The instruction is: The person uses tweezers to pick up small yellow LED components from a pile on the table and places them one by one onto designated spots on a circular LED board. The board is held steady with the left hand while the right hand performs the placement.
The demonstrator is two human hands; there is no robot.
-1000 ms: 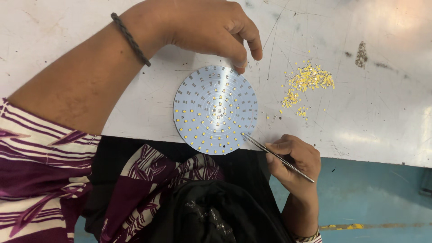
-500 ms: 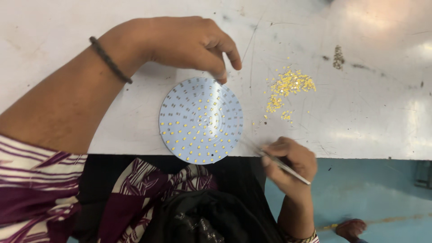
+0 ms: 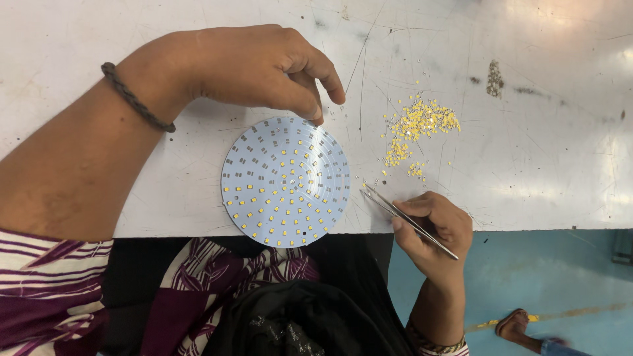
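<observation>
A round white circuit board [image 3: 285, 181] dotted with small yellow chips lies at the near edge of the table, partly overhanging it. My left hand [image 3: 264, 66] rests its fingertips on the board's far rim, thumb and forefinger pinched there. My right hand [image 3: 432, 227] grips metal tweezers [image 3: 403, 219], whose tips point left at the table just right of the board. A loose pile of tiny yellow chips [image 3: 415, 128] lies on the table beyond my right hand.
The white table top [image 3: 541, 132] is scratched and stained, with a dark smear [image 3: 493, 79] at the far right. Its near edge runs under the board. Below lies a blue floor [image 3: 547, 290], with another person's foot [image 3: 521, 326] at the lower right.
The view has shifted a little. My left hand's fingers stayed on the board's far rim. My right hand with the tweezers remains beside the board's right edge.
</observation>
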